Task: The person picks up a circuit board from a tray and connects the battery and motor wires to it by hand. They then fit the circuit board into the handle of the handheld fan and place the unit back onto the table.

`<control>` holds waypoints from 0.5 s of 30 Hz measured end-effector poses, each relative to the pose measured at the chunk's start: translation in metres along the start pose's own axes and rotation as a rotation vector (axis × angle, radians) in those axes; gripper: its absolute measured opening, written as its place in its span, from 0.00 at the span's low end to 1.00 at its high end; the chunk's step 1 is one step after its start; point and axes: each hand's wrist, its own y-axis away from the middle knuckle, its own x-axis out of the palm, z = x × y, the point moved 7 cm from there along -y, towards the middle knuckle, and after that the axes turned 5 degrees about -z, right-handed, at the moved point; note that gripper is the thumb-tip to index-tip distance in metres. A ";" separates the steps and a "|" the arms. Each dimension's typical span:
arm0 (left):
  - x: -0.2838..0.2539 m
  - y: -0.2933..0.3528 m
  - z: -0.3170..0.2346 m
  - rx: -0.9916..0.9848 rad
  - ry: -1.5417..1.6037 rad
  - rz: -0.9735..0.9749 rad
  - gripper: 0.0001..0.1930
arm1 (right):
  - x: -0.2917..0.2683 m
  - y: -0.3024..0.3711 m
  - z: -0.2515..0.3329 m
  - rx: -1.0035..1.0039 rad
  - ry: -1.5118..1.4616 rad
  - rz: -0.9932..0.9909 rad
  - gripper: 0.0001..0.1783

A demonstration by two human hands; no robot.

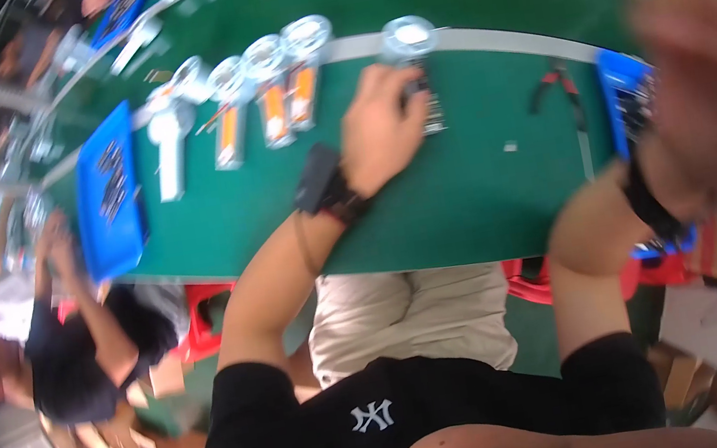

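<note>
My left hand [381,131], a dark band and box on its wrist, is closed at the handle of a round-headed device [408,36] lying on the green table [465,188]. The device has a pale clear head and a dark inner part in its handle, partly hidden by my fingers. My right hand [699,76] is raised at the far right, above a blue tray [616,103] of small dark parts. Motion smears it, so its fingers cannot be read. Pliers [558,89] with red and black handles lie between my hands, nearer the right one.
Several similar devices stand in a row to the left, some with orange strips in the handle [273,111]. Another blue tray [113,244] with dark parts sits at the left edge. A small white piece [510,146] lies on the table. A person [82,343] works at the left.
</note>
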 end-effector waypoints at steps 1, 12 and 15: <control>-0.007 -0.002 -0.002 0.004 -0.016 0.000 0.09 | 0.021 -0.006 -0.025 0.131 0.151 0.096 0.13; -0.112 -0.021 -0.071 0.090 0.528 -0.284 0.08 | 0.174 0.059 -0.152 0.121 0.694 0.646 0.19; -0.183 -0.022 -0.167 0.314 1.112 -0.208 0.10 | 0.172 0.068 -0.157 0.114 0.847 0.650 0.13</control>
